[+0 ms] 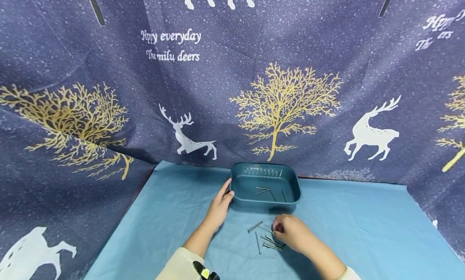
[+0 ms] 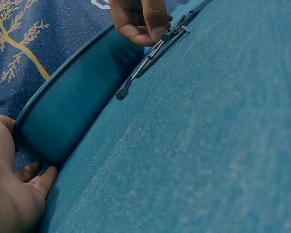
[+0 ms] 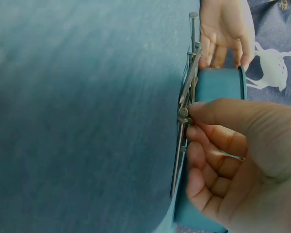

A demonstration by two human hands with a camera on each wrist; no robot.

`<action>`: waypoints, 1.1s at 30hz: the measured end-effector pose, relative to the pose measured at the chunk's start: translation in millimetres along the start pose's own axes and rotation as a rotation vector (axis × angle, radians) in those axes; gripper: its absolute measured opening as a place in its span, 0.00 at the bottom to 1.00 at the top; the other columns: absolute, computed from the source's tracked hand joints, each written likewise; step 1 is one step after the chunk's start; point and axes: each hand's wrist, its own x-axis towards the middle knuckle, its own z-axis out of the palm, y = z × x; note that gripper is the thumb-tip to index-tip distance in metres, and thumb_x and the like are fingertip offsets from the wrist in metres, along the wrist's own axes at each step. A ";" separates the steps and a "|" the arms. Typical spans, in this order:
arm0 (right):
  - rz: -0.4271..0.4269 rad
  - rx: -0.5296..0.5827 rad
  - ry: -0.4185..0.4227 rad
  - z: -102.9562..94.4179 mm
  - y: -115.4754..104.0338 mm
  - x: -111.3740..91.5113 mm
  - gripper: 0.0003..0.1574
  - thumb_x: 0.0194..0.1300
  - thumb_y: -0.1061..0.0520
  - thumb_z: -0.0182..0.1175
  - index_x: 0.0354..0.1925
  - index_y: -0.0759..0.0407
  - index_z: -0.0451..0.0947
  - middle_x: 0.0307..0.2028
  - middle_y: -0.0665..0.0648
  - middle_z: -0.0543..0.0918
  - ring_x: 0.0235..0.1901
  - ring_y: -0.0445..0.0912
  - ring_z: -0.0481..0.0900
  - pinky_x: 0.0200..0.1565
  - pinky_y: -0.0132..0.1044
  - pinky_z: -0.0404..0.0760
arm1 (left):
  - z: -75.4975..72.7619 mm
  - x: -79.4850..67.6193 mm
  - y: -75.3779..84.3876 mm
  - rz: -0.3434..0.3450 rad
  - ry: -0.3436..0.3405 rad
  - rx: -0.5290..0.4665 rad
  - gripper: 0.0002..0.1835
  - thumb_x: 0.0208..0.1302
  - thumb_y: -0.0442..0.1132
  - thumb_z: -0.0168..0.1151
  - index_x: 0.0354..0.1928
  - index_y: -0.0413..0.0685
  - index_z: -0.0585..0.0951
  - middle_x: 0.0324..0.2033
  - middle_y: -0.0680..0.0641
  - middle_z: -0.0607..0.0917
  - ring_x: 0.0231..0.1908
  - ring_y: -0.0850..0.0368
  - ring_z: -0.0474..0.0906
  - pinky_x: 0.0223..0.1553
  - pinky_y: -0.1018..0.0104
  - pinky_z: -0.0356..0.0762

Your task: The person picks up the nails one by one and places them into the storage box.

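My left hand [image 1: 218,209] rests against the left end of a teal plastic tray [image 1: 265,202], its fingers extended along the wall and rim. In front of the tray, my right hand [image 1: 292,231] is bent over a loose pile of metal nails [image 1: 272,244]. In the right wrist view, the thumb and index finger of the right hand [image 3: 252,141] pinch at a nail head [image 3: 183,114] in the pile. The left wrist view shows the right thumb [image 2: 155,22] low beside the nails. Several more nails [image 1: 263,189] lie on the tray's floor.
A light blue cloth [image 1: 348,227] covers the table. Behind the tray hangs a dark blue curtain [image 1: 225,90] printed with white deer and golden trees. One separate nail [image 1: 255,226] lies left of the pile, and another nail [image 1: 258,243] lies closer to the front.
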 end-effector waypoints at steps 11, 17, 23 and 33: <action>-0.029 -0.006 0.004 1.7 1.5 -0.5 0.11 0.58 0.61 0.71 0.26 0.48 0.78 0.25 0.43 0.75 0.26 0.30 0.69 0.29 0.29 0.72 | 0.3 -1.4 1.0 0.009 0.010 0.027 0.32 0.79 0.55 0.50 0.79 0.62 0.59 0.78 0.40 0.58 0.76 0.42 0.59 0.73 0.44 0.66; -0.028 0.000 -0.007 1.6 1.6 0.4 0.11 0.59 0.61 0.70 0.26 0.49 0.79 0.25 0.43 0.75 0.26 0.31 0.69 0.29 0.29 0.73 | 0.7 -0.8 0.6 0.004 0.013 0.014 0.30 0.80 0.51 0.50 0.79 0.62 0.59 0.79 0.39 0.57 0.77 0.42 0.58 0.73 0.44 0.65; -0.034 0.007 -0.001 1.2 1.9 -0.6 0.11 0.59 0.62 0.69 0.26 0.50 0.79 0.25 0.43 0.75 0.26 0.30 0.69 0.29 0.29 0.73 | 1.0 -1.8 1.0 0.001 0.010 0.012 0.30 0.80 0.52 0.49 0.79 0.62 0.59 0.79 0.40 0.57 0.77 0.42 0.58 0.73 0.44 0.66; -0.014 0.016 0.037 -0.9 0.7 -1.8 0.10 0.60 0.63 0.68 0.27 0.50 0.79 0.26 0.44 0.75 0.26 0.31 0.68 0.29 0.28 0.73 | 0.8 -1.8 1.6 -0.006 0.012 0.023 0.31 0.79 0.55 0.49 0.79 0.65 0.59 0.78 0.40 0.58 0.76 0.43 0.59 0.73 0.44 0.67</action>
